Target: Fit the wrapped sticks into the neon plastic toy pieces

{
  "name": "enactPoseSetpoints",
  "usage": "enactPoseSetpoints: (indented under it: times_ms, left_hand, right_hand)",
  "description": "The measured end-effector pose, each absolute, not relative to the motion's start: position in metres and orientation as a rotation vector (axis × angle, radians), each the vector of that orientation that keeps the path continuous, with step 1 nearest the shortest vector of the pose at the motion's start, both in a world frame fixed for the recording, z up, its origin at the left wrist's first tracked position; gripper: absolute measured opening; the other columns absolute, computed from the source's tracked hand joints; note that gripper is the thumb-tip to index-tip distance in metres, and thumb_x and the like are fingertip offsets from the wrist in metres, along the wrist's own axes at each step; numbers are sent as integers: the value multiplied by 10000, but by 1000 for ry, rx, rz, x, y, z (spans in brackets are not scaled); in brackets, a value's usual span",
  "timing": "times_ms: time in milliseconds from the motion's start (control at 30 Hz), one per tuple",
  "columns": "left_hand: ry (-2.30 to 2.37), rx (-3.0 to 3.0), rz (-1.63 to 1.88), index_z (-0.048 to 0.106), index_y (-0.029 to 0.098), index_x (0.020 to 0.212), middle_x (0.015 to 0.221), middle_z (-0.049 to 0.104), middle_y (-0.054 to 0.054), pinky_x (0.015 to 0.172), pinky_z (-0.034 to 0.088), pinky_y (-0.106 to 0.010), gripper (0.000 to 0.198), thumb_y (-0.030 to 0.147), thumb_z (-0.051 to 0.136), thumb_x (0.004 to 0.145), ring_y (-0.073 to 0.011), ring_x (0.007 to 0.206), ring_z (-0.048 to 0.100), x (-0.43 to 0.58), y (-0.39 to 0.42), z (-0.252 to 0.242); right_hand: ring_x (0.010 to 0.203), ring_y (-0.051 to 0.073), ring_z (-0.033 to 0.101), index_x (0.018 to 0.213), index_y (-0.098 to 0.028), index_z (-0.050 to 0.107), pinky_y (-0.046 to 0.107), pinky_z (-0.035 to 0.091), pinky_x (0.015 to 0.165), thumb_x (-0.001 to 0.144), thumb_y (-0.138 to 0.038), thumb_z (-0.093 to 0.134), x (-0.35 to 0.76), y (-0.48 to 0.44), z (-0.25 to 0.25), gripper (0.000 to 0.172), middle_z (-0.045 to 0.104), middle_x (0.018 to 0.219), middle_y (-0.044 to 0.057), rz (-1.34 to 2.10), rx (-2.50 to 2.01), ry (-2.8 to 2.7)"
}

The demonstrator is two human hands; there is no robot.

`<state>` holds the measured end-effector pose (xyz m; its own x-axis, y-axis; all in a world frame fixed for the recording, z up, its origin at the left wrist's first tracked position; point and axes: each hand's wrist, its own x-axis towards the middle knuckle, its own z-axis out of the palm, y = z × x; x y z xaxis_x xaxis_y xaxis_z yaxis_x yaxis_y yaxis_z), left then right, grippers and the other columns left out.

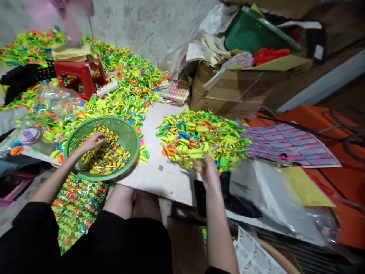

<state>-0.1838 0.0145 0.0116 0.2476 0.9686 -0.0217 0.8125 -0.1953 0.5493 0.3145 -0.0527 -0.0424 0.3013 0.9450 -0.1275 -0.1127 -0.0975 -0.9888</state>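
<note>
My left hand reaches over the rim of a round green plastic basket, above small yellow-and-red pieces inside it. Its fingers are stretched out and slightly bent, close to the pieces, with no held piece visible. To the right, my right hand is at the near edge of a heap of bright plastic pieces in yellow, green, orange and blue. Motion blurs its fingers, so whether they hold a piece does not show.
A larger heap of similar pieces spreads along the wall, around a red stool. A lidded cup stands left of the basket. Behind the right heap is a cardboard box; plastic bags lie at right.
</note>
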Motion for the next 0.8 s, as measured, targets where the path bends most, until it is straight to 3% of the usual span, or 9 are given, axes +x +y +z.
enactPoseSetpoints:
  times_ms: [67, 133, 233, 367, 467, 600, 667, 800]
  left_hand:
    - [1856, 2043, 347, 622, 158, 1130, 1169, 624, -109, 940, 430, -349, 342, 329, 463, 880, -240, 1052, 572, -224, 11, 4]
    - [1998, 2158, 155, 609, 137, 1174, 1176, 601, -139, 925, 427, -349, 364, 264, 455, 870, -266, 1081, 552, -254, 8, -4]
    - [1954, 2415, -178, 597, 177, 1223, 1220, 575, -133, 934, 403, -347, 404, 177, 397, 873, -275, 1124, 518, -275, 8, -16]
    - [1824, 2566, -430, 553, 246, 1289, 1366, 494, -103, 987, 353, -355, 493, 88, 324, 883, -264, 1214, 463, -270, 19, -29]
    - [1828, 2582, -466, 513, 242, 1329, 1449, 416, -117, 986, 349, -379, 538, 38, 313, 873, -275, 1250, 447, -260, 33, -33]
    - [1802, 2603, -466, 498, 216, 1335, 1441, 433, -135, 980, 352, -367, 523, 32, 368, 863, -267, 1241, 477, -252, 48, -34]
    - [1803, 2597, -478, 529, 223, 1296, 1405, 476, -131, 979, 352, -354, 497, 33, 388, 859, -254, 1228, 496, -251, 53, -36]
    - [1811, 2560, -364, 595, 236, 1180, 1323, 543, -119, 967, 357, -329, 382, 93, 442, 861, -230, 1172, 538, -251, 58, -43]
  right_hand:
    - [849, 176, 668, 1209, -273, 507, 311, 571, 638, 725, -664, 562, 319, -53, -55, 625, 603, 1128, 59, 914, -1302, -659]
    - [878, 180, 661, 1218, -259, 497, 318, 573, 672, 713, -633, 597, 307, -58, -72, 637, 586, 1167, 73, 940, -1351, -689]
    - [841, 186, 653, 1170, -205, 543, 301, 561, 643, 687, -572, 655, 272, -71, -99, 618, 594, 1150, 100, 1061, -1471, -861]
    - [815, 180, 633, 1173, -158, 535, 298, 530, 631, 755, -557, 572, 229, -81, -133, 578, 603, 1142, 137, 1142, -1489, -1088]
    - [864, 204, 629, 1174, -142, 535, 344, 526, 703, 787, -520, 541, 213, -83, -151, 541, 605, 1163, 165, 1138, -1457, -1262]
    - [943, 228, 622, 1130, -141, 573, 404, 500, 846, 807, -463, 533, 206, -84, -160, 458, 591, 1215, 176, 1047, -1431, -1342]
    - [894, 221, 635, 1096, -137, 587, 398, 507, 829, 813, -452, 524, 207, -85, -162, 428, 600, 1195, 175, 1053, -1440, -1325]
    - [811, 222, 638, 1026, -147, 610, 368, 522, 732, 820, -444, 498, 207, -88, -162, 378, 666, 959, 127, 1046, -1483, -1291]
